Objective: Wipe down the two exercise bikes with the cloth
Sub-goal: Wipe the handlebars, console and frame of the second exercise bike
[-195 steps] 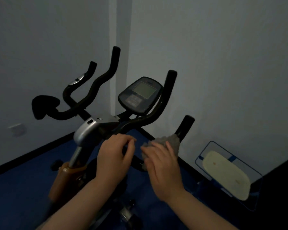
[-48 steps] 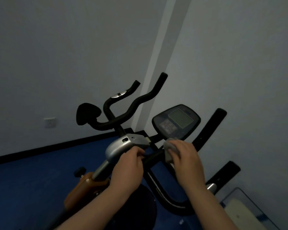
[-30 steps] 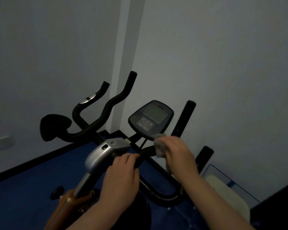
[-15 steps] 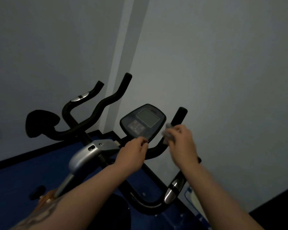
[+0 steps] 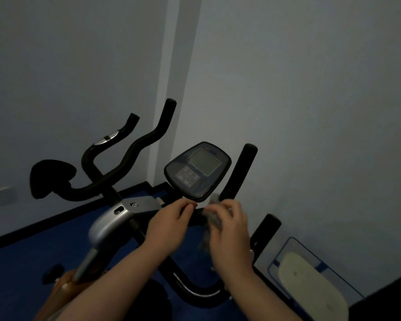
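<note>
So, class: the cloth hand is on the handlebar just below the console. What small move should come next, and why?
Probably slide the cloth with the right hand up the upright grip beside the console: it stands bare just above, while the left hand steadies the bar.

Black-handled exercise bike (image 5: 125, 218) with grey console, upright in blue-floored corner; crumpled grey cloth (image 5: 212, 218) against its handlebar.
</note>
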The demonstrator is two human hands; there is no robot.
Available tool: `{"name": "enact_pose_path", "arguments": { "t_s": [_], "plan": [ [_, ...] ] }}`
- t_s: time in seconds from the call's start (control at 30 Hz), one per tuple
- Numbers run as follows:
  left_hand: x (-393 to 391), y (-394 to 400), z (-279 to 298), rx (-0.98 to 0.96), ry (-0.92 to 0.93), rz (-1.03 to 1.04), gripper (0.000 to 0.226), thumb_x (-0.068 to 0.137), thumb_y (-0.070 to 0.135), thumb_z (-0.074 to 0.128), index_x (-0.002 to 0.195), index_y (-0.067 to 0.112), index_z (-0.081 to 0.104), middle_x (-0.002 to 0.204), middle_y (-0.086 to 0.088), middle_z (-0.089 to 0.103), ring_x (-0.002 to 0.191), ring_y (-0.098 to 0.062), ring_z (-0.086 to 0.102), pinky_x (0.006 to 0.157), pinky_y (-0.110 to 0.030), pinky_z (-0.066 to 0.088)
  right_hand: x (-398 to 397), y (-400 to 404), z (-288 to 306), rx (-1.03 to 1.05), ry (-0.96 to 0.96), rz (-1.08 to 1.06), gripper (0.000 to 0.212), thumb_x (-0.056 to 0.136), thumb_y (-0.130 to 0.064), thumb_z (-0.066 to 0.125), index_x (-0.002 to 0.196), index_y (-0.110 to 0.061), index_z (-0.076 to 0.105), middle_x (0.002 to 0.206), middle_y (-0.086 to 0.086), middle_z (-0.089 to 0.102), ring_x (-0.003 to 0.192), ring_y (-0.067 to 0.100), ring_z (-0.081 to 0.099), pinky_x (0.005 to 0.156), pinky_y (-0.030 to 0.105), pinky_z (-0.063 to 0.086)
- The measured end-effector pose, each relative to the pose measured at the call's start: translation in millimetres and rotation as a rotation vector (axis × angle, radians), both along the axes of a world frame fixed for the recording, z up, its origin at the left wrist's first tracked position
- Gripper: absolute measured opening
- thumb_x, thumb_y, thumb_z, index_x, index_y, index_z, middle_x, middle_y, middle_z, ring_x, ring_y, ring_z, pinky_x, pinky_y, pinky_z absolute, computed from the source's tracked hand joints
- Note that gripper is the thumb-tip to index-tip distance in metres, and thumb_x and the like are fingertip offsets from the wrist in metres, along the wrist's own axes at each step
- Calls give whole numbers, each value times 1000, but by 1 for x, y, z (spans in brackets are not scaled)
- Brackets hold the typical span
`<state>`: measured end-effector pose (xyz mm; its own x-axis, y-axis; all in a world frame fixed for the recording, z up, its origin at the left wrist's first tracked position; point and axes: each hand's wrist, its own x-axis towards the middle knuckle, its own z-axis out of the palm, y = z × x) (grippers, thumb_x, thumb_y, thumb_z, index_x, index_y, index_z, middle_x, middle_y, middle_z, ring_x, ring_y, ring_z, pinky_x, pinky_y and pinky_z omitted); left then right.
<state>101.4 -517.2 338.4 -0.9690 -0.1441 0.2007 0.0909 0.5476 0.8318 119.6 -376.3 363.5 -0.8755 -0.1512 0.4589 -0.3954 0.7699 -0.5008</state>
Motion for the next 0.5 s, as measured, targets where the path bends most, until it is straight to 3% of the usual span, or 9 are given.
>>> {"name": "enact_pose_path", "arguments": {
  "t_s": [0.07,0.13,0.27,0.4,0.5],
  "plan": [
    [0,-2,2,196,79,37,19,100,28,47,99,32,66,97,14,67,92,0,60,78,-19,45,8,1,-3,-16,-56,153,34,86,3,58,107,-22,70,116,-8,46,109,10,48,87,7,36],
    [2,-3,4,326,144,110,22,99,23,47,92,29,66,92,14,67,88,6,59,73,-9,41,-7,10,12,-76,-21,104,37,85,6,56,108,-19,70,117,-7,46,108,9,49,90,10,38],
    [1,-5,6,435,117,176,23,99,23,46,89,28,66,90,13,67,85,3,60,73,-19,42,-28,9,26,-85,48,-125,29,91,-3,58,114,-18,68,118,-4,47,112,14,42,83,19,39],
    [1,-1,2,364,116,85,21,100,23,46,91,30,64,90,9,66,86,-1,60,77,-23,47,-5,-11,1,38,20,55,26,91,-8,61,111,-22,68,119,-8,52,107,11,39,77,10,33],
    [0,0,5,497,128,148,25,101,20,44,88,26,65,90,8,67,85,-10,64,75,-25,48,-26,3,23,65,-34,119,24,92,-13,59,111,-26,69,117,-9,52,106,11,43,83,20,41]
  ]
}}
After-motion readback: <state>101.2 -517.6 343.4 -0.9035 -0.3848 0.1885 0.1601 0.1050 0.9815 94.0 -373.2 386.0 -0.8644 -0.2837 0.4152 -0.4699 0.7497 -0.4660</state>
